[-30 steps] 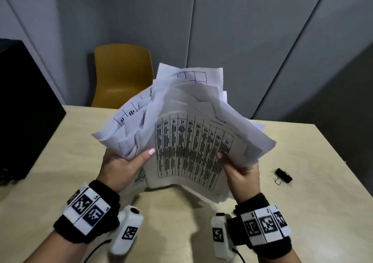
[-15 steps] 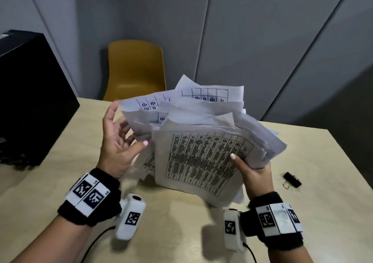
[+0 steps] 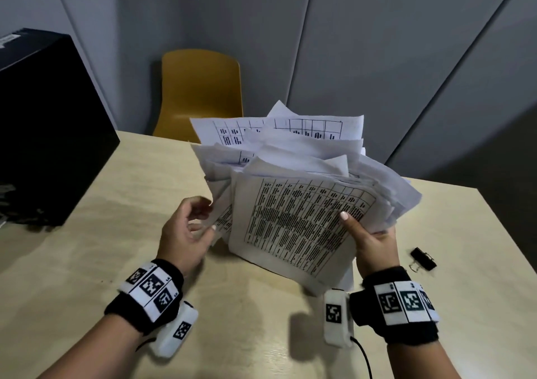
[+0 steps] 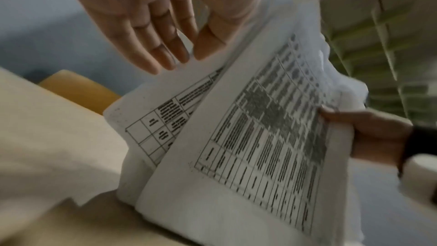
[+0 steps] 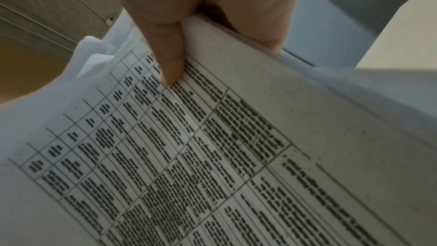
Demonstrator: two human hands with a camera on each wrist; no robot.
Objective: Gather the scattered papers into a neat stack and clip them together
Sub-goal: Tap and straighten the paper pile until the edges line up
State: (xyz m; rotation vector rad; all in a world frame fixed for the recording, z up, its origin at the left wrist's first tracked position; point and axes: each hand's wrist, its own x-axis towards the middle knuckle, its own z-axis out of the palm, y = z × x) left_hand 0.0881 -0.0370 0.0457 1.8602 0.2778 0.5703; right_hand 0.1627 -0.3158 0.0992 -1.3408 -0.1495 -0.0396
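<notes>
A ragged bundle of printed papers (image 3: 290,218) stands tilted on the wooden table (image 3: 116,262), its sheets fanned out and uneven at the top. My right hand (image 3: 369,242) grips the bundle's right edge, with the thumb pressed on the front sheet's table print (image 5: 212,156). My left hand (image 3: 189,227) is at the bundle's left edge with its fingers (image 4: 165,40) nearly straight, their tips touching the edge of a sheet (image 4: 260,137). A black binder clip (image 3: 422,259) lies on the table just right of my right wrist.
A black box (image 3: 43,117) sits on the table's left side. A yellow chair (image 3: 200,93) stands behind the far edge, in front of grey wall panels. The table's right edge runs close to the clip.
My left hand let go of the bundle's left side, opened, and has come back down to its left edge. The right hand kept its grip and the sheets stand more upright.
</notes>
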